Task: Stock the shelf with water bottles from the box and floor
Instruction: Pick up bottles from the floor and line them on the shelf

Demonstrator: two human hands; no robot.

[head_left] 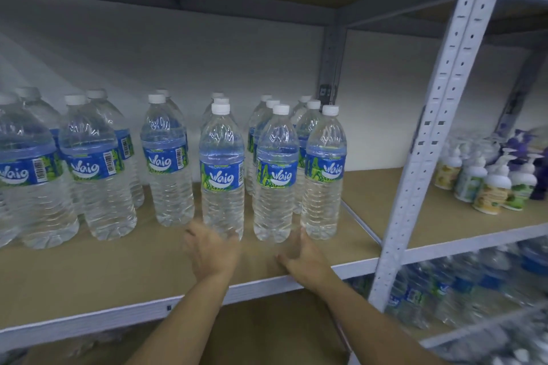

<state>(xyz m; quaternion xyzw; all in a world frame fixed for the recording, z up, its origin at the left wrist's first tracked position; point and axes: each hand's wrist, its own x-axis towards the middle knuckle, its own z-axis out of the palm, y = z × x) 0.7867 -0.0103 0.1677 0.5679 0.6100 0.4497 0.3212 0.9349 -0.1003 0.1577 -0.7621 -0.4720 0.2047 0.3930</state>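
The single head view looks forward and slightly down, close to the shelf [89,272] front.

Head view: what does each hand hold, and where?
Nothing gripped: left hand and right hand, fingers open, only touch bases of clear plastic blue-labelled water bottles.

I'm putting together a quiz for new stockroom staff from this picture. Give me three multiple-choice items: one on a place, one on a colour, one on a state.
1. Where do the pump bottles stand?
A) right of the perforated post, level with the water bottles
B) among the water bottles
C) on the top board

2. What colour are the water bottles' caps?
A) blue
B) white
C) green

3. How do the water bottles stand on the shelf?
A) on their sides
B) upside down
C) upright, capped

Answers: 1 A, they cluster beyond the post on the same level. 2 B, every cap in view is white. 3 C, all stand upright with caps on.
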